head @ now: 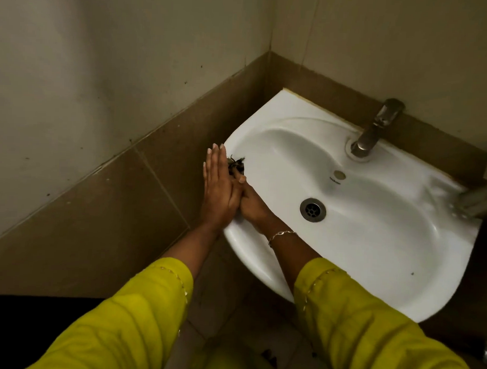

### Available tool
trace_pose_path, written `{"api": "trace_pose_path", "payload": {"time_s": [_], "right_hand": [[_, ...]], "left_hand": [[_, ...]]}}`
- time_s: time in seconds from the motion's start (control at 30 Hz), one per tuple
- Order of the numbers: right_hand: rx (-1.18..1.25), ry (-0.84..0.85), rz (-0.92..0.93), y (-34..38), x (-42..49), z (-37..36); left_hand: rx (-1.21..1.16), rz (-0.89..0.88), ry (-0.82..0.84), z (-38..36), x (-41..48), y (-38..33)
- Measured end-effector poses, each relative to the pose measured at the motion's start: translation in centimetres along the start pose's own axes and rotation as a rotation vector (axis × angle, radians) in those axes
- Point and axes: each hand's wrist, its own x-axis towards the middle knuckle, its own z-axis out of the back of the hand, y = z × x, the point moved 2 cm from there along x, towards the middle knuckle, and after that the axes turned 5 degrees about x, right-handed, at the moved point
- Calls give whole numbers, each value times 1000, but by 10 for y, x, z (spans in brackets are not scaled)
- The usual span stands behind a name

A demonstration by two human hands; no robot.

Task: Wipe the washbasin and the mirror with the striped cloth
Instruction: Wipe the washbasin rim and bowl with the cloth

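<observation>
While the wall [103, 69] filled the left and far sides, the basin [343, 284] sat in the corner at right. At its left rim the left hand [218, 189] lay flat, fingers straight and together, pressed against the right hand [254, 205]. The right thumb pinched the cloth [236, 163]; its other fingers were hidden. Only a dark, frayed tuft of the cloth showed, between the hands on that rim. The tap [374, 131] stood at the far edge, the drain [312, 210] mid-bowl. No mirror was in view. The basin wipe seemed under way; next, the cloth likely needed spreading and drawing along the rim into the bowl.
</observation>
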Motion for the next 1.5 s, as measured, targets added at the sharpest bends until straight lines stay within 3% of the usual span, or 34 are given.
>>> {"api": "trace_pose_path", "payload": {"time_s": [0.2, 0.3, 0.47, 0.6, 0.7, 0.87, 1.03, 1.27, 1.5], "right_hand": [[-148, 73, -38, -15, -21, -3], [-154, 98, -65, -18, -45, 3], [-181, 221, -116, -11, -90, 21], [-202, 389, -236, 0, -117, 40], [-160, 241, -339, 4, -106, 47], [-724, 219, -283, -10, -90, 13], [-988, 59, -174, -9, -117, 6], [-1106, 47, -60, -14, -145, 23], [-1173, 35, -61, -22, -189, 77]], "left_hand": [[-208, 213, -142, 5, -13, -2], [-287, 233, -57, 3, -23, -7], [-82, 243, 232, 2, -15, -12], [302, 208, 264, -6, -16, -15], [380, 182, 198, -9, -20, -16], [324, 193, 163, -8, -19, -16], [382, 169, 151, -9, -20, -16], [504, 156, 260, -11, -19, -16], [567, 147, 342, -9, -19, -17]]}}
